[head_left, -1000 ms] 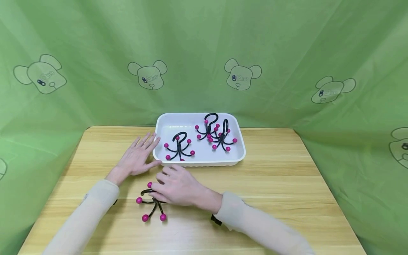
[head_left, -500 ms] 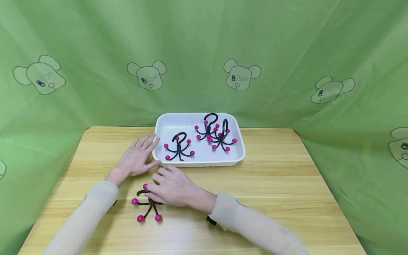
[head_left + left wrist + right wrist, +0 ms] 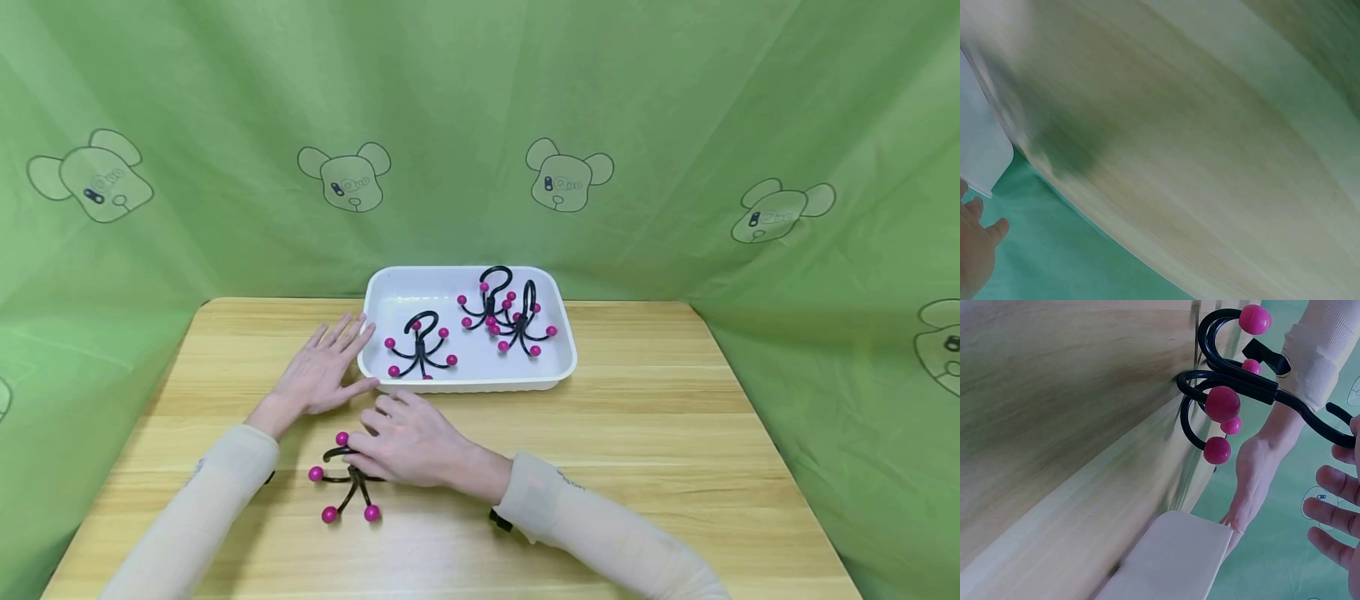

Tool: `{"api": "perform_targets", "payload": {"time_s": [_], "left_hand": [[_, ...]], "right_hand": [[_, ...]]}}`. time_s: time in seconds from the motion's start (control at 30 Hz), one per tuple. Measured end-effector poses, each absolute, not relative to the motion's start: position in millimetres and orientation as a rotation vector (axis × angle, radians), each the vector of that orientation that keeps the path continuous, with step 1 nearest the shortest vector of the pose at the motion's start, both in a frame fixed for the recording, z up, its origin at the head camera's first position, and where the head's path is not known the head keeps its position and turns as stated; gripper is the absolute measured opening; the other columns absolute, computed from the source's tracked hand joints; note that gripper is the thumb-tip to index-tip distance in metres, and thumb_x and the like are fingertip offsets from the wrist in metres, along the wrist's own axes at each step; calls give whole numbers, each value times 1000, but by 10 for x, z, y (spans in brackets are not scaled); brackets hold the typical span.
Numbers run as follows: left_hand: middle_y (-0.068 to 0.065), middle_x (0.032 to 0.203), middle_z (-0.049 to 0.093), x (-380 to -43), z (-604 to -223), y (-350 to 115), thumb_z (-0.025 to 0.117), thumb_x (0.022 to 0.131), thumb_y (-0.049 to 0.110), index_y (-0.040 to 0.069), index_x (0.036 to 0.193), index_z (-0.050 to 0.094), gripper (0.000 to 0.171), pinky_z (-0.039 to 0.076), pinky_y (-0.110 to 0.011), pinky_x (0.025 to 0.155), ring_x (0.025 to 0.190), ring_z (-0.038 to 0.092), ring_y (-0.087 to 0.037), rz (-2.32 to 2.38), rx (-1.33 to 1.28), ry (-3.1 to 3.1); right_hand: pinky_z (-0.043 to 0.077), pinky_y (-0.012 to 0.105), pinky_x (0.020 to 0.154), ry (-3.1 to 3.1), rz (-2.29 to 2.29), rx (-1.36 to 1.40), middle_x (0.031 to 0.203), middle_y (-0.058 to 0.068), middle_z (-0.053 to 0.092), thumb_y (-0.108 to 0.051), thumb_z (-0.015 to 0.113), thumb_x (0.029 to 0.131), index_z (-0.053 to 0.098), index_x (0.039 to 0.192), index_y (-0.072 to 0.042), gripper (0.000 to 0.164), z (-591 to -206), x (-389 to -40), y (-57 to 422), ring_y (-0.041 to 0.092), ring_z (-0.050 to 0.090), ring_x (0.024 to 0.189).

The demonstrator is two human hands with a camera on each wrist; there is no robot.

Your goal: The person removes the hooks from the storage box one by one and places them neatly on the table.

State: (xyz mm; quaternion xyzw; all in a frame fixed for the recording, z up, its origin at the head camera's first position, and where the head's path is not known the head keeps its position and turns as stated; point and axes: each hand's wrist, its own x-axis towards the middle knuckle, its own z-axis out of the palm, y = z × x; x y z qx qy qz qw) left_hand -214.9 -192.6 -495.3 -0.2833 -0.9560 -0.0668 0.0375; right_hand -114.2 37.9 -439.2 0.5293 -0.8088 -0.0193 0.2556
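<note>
My left hand lies with straight, spread fingers at the left end of a white plastic tray, fingertips and thumb right at its rim. On the near side, my right hand pinches the curved top of a black claw hook with pink ball tips. The right wrist view shows that hook upright, its arms curling down close to the tabletop; part of its top is hidden by the fingers. Only part of the left hand shows in the left wrist view, beside the tray.
Inside the tray are three similar hooks: one at the left, and two overlapping ones at the right, a rear hook and a front hook. The wooden table is bordered by a green curtain with printed bear heads.
My right hand and the pinched hook have shifted slightly to the left, mostly in the first half second. The left hand keeps its place at the tray.
</note>
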Motion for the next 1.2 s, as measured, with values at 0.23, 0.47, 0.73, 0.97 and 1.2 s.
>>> {"api": "perform_targets", "payload": {"time_s": [0.23, 0.47, 0.73, 0.97, 1.2], "left_hand": [[-14, 178, 16, -2154, -4965, -1930, 56, 99, 64, 12, 170, 20, 95, 20, -64, 134, 165, 19, -40, -221, -870, -2923], [-14, 178, 15, -2149, -4952, -1928, 56, 99, 64, 11, 170, 19, 96, 19, -64, 134, 165, 17, -40, -202, -875, -2930], [-14, 178, 15, -2153, -4952, -1934, 52, 100, 67, 11, 170, 18, 95, 21, -65, 133, 165, 18, -40, -180, -883, -2929], [-14, 178, 15, -2165, -4959, -1938, 51, 100, 68, 12, 170, 17, 96, 21, -64, 133, 165, 17, -40, -174, -881, -2937], [-15, 178, 15, -2158, -4941, -1929, 52, 100, 67, 11, 170, 18, 96, 21, -65, 133, 165, 18, -41, -182, -874, -2938]], "right_hand": [[59, 30, 96, -2230, -20, 1442, 100, -10, 74, -58, 56, 103, 73, 108, -31, 32, -4371, -1145, 400, 12, 69, 97], [60, 31, 99, -2316, -71, 1409, 124, -6, 74, -68, 50, 101, 70, 134, -29, 55, -4239, -1174, 485, 15, 70, 116], [61, 36, 100, -2332, -92, 1351, 134, 0, 73, -71, 54, 98, 62, 146, -24, 68, -4116, -1290, 642, 19, 70, 118], [60, 37, 101, -2316, -54, 1289, 130, -1, 73, -71, 58, 96, 64, 142, -25, 65, -4015, -1446, 777, 21, 69, 117], [61, 39, 101, -2325, -23, 1247, 129, 3, 74, -68, 62, 95, 64, 142, -21, 66, -3958, -1638, 886, 24, 71, 115]]}}
